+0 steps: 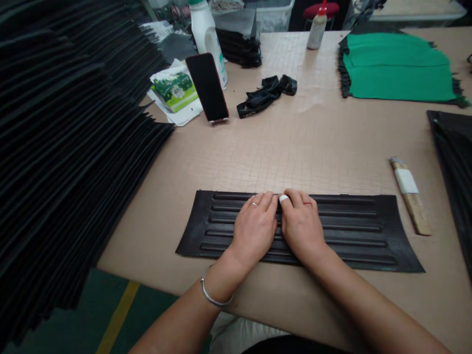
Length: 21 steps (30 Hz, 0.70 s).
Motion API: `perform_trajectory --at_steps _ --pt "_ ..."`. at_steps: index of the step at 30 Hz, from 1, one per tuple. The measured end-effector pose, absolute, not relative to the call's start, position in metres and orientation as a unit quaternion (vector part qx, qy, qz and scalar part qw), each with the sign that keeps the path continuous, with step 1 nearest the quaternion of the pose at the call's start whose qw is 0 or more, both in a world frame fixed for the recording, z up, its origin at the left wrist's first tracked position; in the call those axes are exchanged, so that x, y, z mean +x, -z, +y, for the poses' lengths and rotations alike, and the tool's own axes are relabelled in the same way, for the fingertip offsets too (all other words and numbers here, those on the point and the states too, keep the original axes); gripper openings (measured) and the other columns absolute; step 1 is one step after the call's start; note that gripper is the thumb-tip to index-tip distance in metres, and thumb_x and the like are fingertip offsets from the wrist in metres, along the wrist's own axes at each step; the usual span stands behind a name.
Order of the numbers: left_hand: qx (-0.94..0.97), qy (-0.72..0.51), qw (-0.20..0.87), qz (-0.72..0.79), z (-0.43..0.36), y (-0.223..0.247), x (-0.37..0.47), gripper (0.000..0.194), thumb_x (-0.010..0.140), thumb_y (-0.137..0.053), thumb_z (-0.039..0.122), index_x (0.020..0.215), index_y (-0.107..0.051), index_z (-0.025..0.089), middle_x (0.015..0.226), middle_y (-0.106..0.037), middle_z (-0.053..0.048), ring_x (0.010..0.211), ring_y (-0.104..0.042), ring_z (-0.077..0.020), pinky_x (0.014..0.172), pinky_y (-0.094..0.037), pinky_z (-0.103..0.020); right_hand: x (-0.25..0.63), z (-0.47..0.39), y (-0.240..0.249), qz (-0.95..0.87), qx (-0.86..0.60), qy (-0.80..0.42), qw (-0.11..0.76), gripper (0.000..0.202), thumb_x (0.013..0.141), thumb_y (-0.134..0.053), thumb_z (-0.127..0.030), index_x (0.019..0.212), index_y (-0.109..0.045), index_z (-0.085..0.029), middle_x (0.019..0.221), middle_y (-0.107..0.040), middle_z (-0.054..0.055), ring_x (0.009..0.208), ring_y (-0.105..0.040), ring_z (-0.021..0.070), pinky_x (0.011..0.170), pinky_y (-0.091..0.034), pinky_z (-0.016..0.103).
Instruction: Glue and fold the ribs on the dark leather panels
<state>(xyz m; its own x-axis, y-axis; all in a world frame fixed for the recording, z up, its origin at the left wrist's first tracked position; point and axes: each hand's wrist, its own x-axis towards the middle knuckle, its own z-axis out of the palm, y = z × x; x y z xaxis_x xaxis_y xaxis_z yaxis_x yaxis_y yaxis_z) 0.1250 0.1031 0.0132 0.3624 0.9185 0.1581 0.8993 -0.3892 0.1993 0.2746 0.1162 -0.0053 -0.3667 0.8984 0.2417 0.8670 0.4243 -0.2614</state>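
Note:
A dark, ribbed leather-like panel (350, 231) lies flat in front of me, with long raised ridges running across it. My left hand (256, 223) rests on its middle, fingers bent together at the far edge. Close beside it, my right hand (302, 223) grips the same edge with curled fingers. White tape wraps one right finger. Both sets of fingertips are partly hidden, and the thumbs lie low between the hands.
Tall stacks of black sheets (73, 147) fill the left side. Behind the panel stand a phone (208, 88), a white bottle (202, 29) and a black strap bundle (265, 96). A wooden-handled tool (411, 196) lies right, near more black pieces (455, 162). Green sheets (398, 66) lie at the back.

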Motion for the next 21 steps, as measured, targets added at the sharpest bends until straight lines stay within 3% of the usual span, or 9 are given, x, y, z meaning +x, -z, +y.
perform_trajectory --at_steps 4,10,17,21 --pt "0.824 -0.117 0.017 0.554 0.106 -0.013 0.119 0.035 0.097 -0.047 0.012 0.127 -0.064 0.009 0.13 -0.068 -0.016 0.121 -0.061 -0.029 0.109 -0.053 -0.044 0.272 0.122 -0.003 -0.834 -0.533 -0.051 0.132 0.022 0.101 -0.047 -0.012 0.107 -0.068 -0.018 0.129 -0.064 0.015 0.114 -0.054 0.0305 0.093 -0.047 0.043" --pt "0.814 -0.086 -0.043 0.573 0.107 -0.011 0.071 0.037 0.102 -0.04 0.024 0.126 -0.065 0.014 0.129 -0.069 -0.014 0.12 -0.063 -0.0309 0.101 -0.057 -0.044 0.323 0.124 -0.005 -0.819 -0.56 -0.051 0.111 0.029 0.098 -0.044 -0.006 0.112 -0.068 -0.014 0.13 -0.064 0.016 0.114 -0.054 0.0293 0.094 -0.049 0.041" --pt "0.764 -0.06 -0.036 0.642 0.096 -0.006 0.005 0.046 0.102 -0.036 0.039 0.132 -0.063 0.017 0.137 -0.065 -0.014 0.121 -0.062 -0.0374 0.104 -0.054 -0.054 0.433 0.113 0.008 -0.763 -0.628 0.0 0.155 0.031 0.103 -0.047 -0.02 0.126 -0.066 -0.011 0.132 -0.064 0.017 0.12 -0.058 0.032 0.103 -0.051 0.049" --pt "0.749 -0.115 -0.015 0.652 0.084 0.008 0.002 0.051 0.103 -0.036 0.04 0.145 -0.054 0.016 0.147 -0.058 -0.016 0.135 -0.055 -0.0368 0.117 -0.045 -0.055 0.468 0.086 0.022 -0.775 -0.606 -0.006 0.178 0.044 0.105 -0.045 -0.025 0.146 -0.055 -0.011 0.153 -0.054 0.015 0.14 -0.049 0.031 0.116 -0.045 0.052"
